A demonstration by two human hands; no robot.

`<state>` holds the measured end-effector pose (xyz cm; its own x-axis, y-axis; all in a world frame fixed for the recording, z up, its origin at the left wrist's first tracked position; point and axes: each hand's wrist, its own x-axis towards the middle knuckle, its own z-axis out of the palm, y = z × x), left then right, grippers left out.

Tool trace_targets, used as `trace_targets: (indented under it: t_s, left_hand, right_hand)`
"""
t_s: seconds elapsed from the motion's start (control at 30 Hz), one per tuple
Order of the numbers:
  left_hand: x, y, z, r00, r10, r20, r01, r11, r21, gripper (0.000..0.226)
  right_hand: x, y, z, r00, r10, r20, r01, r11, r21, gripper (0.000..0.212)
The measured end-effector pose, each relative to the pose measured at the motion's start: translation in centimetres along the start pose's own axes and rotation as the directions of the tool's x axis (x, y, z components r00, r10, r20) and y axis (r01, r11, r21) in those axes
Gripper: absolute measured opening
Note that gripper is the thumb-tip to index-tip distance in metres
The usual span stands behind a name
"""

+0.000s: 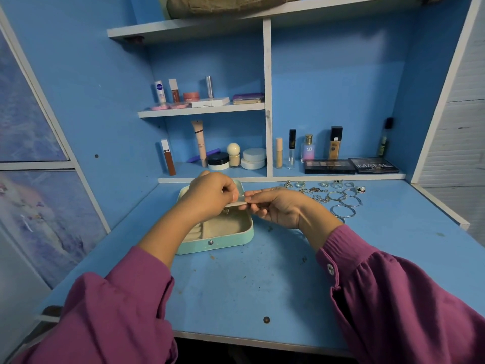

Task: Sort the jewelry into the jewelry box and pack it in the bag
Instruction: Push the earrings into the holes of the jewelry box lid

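A mint-green jewelry box (pixel 223 244) lies open on the blue desk, showing beige compartments and ring rolls. My left hand (pixel 210 195) hovers over the box with curled fingers, pinching a beige flap (pixel 239 204) of the box. My right hand (pixel 278 207) pinches the same flap from the right. A small silver piece (pixel 226 211) hangs just under the flap; what holds it is hidden. Loose jewelry lies to the right: rings (pixel 325 184), chains (pixel 319 191) and silver bangles (pixel 343 210). A brown bag (pixel 231 5) sits on the top shelf.
Cosmetics fill the shelves behind the box: tubes, jars (pixel 253 158) and bottles. Two eyeshadow palettes (pixel 351 166) lie on the low ledge at the back right. The desk's front edge (pixel 262 341) is near my sleeves. Side panels wall in the desk left and right.
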<state>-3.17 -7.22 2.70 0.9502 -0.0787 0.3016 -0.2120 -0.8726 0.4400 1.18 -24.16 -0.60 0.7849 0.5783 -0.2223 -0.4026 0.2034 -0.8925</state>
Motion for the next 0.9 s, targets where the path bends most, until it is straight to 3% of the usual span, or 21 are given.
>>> trace_targets:
  t_s: [0.2, 0.43, 0.5, 0.67, 0.9]
  left_hand:
    - [0.0, 1.0, -0.4, 0.981, 0.194, 0.003, -0.184, 0.925, 0.332, 0.013]
    - [0.3, 1.0, -0.5, 0.945, 0.311, 0.1, -0.317, 0.802, 0.506, 0.016]
    - [0.6, 1.0, -0.7, 0.949, 0.291, 0.119, -0.312, 0.828, 0.467, 0.014]
    - [1.5, 0.0, -1.6, 0.969, 0.119, 0.219, -0.158, 0.972, 0.172, 0.011]
    - [1.5, -0.1, -1.4, 0.963, 0.141, 0.23, -0.191, 0.959, 0.209, 0.012]
  right_hand:
    - [0.0, 0.1, 0.0, 1.0, -0.007, -0.001, 0.007, 1.0, 0.002, 0.01]
    - [0.1, 0.3, 0.0, 1.0, -0.028, -0.001, 0.028, 1.0, -0.004, 0.012]
    - [0.1, 0.3, 0.0, 1.0, -0.027, 0.001, 0.027, 1.0, -0.006, 0.012]
    - [0.1, 0.1, 0.1, 1.0, -0.02, 0.012, 0.02, 1.0, 0.004, 0.01]
    - [-0.1, 0.2, 0.1, 1.0, -0.018, 0.003, 0.018, 1.0, -0.013, 0.01]
